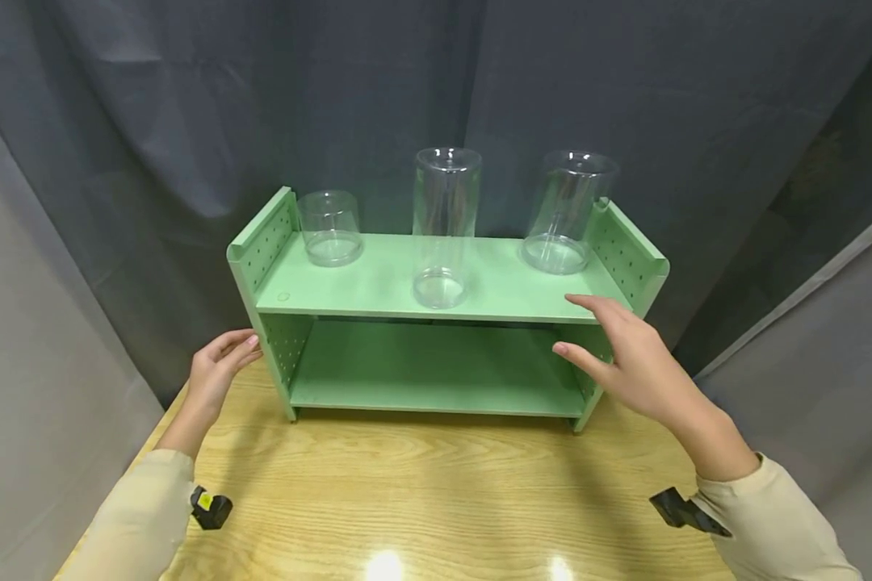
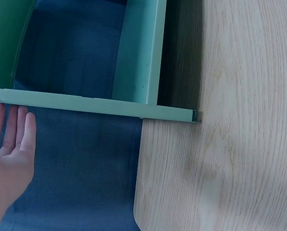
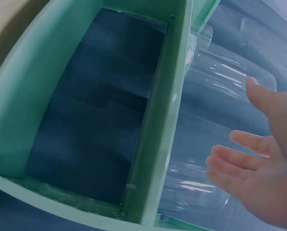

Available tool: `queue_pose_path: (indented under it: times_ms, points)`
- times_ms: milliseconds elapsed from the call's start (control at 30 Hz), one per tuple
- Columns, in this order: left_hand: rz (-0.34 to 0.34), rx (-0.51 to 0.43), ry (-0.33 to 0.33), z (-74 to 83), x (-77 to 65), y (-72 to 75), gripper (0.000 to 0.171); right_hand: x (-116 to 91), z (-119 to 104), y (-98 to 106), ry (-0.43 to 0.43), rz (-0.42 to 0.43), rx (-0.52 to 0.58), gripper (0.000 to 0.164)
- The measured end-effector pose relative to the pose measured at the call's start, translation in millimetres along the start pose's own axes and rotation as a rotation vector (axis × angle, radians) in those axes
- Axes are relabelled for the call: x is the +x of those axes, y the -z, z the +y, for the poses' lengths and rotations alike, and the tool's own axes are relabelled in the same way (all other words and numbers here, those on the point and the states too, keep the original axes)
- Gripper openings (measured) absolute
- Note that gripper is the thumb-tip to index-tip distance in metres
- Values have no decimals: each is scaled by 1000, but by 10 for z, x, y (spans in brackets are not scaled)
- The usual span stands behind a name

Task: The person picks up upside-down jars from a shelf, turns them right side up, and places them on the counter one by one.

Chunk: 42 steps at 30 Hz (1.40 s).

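A green two-tier shelf [image 1: 378, 286] stands on the table. On its upper tier are three clear cylindrical containers: a short one [image 1: 332, 230] at the left, a tall narrow one [image 1: 446, 226] near the front middle, and a wide one [image 1: 567, 214] at the right. My left hand [image 1: 214, 367] is beside the left side panel [image 2: 85, 103], its extended fingertips right at the panel's edge. In front of the shelf's right end, my right hand [image 1: 635, 363] hovers with thumb and fingers spread, holding nothing. The right wrist view shows this hand [image 3: 258, 168] near the clear containers.
The lower tier [image 1: 436, 367] has a green board with gaps behind it. Wood-grain table [image 1: 407, 492] extends in front of the shelf. A dark grey curtain [image 1: 378, 89] hangs close behind, with lighter panels [image 1: 36, 323] at the sides.
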<state>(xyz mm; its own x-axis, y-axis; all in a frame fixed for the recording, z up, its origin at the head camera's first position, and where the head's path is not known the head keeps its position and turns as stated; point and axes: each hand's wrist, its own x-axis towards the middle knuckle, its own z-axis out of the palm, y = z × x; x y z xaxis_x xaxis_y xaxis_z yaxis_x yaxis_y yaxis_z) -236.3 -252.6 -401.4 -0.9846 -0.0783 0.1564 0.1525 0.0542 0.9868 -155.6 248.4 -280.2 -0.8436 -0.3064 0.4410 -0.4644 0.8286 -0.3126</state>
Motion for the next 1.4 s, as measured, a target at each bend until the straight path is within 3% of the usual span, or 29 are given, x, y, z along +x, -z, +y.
queue_pose_path:
  times_ms: [300, 533, 800, 1400]
  points:
    - [-14, -62, 40, 1, 41, -4, 20, 239, 67, 230, 19, -26, -24, 56]
    - [-22, -170, 40, -24, 56, 9, 6, 453, 127, 345, 33, -71, -49, 55]
    - [-34, -200, 24, -32, 59, 1, 7, 722, 156, 450, -56, -100, -55, 56]
    - [8, -167, 30, -24, 57, -51, 5, 1171, 359, 687, -261, -29, 2, 69]
